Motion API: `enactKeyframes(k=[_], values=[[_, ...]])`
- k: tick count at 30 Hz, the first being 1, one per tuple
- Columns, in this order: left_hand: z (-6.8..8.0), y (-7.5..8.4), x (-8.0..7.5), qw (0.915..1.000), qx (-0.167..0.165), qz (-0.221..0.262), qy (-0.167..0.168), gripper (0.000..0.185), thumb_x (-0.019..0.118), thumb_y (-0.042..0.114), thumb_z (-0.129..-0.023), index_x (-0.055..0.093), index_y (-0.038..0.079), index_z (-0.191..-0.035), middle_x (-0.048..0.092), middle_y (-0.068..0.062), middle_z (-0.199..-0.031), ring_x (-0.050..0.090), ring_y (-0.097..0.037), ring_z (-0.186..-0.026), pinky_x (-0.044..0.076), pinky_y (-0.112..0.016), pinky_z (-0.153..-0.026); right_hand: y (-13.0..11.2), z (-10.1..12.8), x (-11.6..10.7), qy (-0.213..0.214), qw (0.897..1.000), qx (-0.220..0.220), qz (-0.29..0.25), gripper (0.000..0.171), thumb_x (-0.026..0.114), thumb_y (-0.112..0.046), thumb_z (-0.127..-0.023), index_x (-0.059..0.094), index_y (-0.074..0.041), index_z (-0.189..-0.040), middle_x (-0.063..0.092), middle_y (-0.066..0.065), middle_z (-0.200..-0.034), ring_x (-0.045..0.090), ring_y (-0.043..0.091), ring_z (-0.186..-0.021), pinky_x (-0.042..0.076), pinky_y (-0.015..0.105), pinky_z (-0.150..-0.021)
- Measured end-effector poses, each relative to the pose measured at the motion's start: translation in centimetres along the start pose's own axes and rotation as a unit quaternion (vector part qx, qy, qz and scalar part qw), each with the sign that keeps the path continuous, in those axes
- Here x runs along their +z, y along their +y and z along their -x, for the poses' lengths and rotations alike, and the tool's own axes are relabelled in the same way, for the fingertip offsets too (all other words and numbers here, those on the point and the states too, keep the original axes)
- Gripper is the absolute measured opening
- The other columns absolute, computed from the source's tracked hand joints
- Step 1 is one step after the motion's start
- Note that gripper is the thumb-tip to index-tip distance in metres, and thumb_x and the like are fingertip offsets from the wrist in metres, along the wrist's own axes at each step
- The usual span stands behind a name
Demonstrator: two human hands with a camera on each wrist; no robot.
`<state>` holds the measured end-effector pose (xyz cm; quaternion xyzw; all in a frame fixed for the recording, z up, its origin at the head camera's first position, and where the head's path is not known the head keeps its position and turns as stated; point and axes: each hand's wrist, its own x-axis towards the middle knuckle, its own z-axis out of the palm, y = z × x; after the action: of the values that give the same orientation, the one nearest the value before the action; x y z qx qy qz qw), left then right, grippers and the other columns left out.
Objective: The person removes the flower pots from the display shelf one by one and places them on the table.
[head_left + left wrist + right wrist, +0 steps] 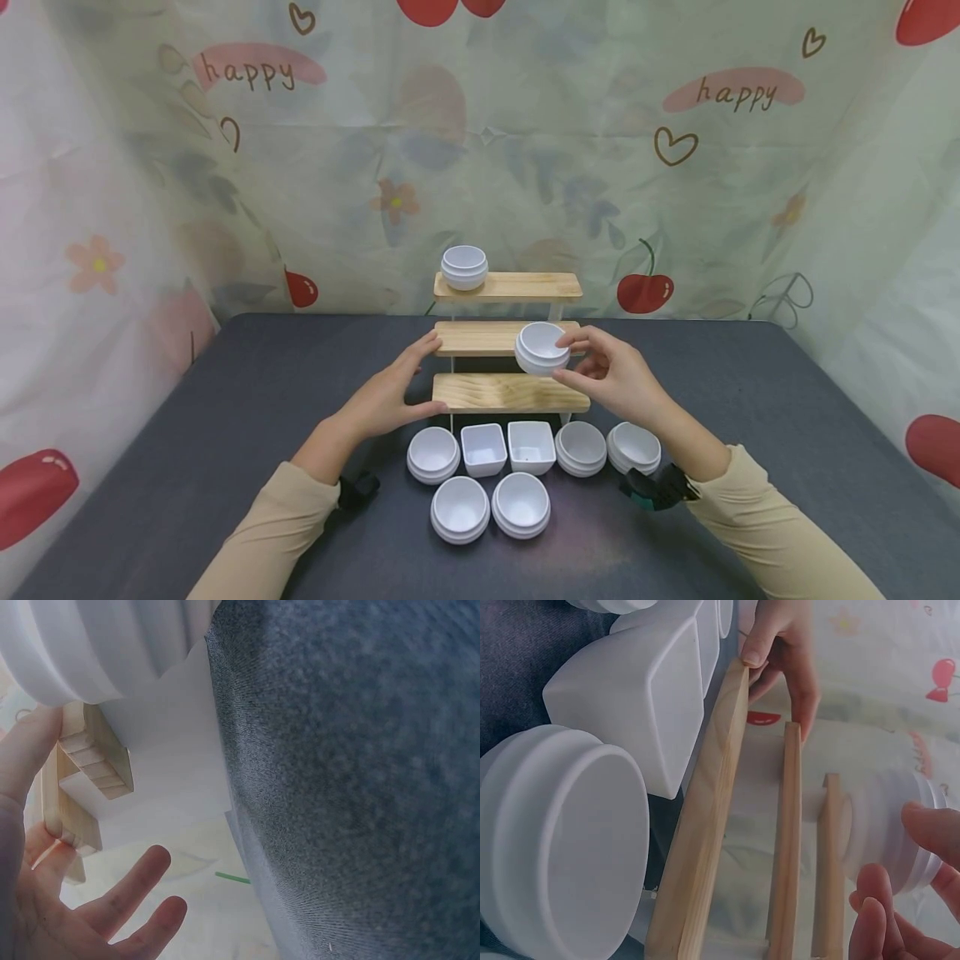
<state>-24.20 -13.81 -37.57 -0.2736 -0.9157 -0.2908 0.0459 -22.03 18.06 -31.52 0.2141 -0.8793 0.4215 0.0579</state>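
- Our right hand [615, 379] is pinching a small white round bowl [542, 347] by its rim and ribbed side, fingers curled around it, holding it just above the right end of the middle shelf of the wooden stepped rack [510, 392].
- Our left hand [390, 392] is mostly open, thumb and fingertips resting on the rack's left end, steadying it.
- The bowl looks light and rigid, probably smooth plastic or melamine, so a bit slippery. We'd say gripping the ribbed outer wall beats gripping the thin rim.
- The rack is pale, grainy wood on thin white posts and looks tippy.
- More white bowls, round and square [483, 448], sit in front on the dark grey cloth [225, 417], and another bowl [464, 266] is on the top shelf.
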Motion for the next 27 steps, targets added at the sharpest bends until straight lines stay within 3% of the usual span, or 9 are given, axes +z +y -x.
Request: enactKeyframes(k=[27], values=[[0.0,0.1,-0.1,1.0000,-0.003,0.000,-0.002,0.091,0.074,0.033,-0.080,0.017,0.015,-0.149,0.013,-0.006,-0.159,0.050,-0.037,-0.124,0.044,-0.050,-0.099,0.3,1.3,-0.3,-0.034,0.999,-0.018,-0.017,0.033,0.073,-0.012,-0.080,0.058,-0.011,-0.108,0.064,0.011,-0.105,0.062,0.005,-0.071,0.051,0.020,-0.063]])
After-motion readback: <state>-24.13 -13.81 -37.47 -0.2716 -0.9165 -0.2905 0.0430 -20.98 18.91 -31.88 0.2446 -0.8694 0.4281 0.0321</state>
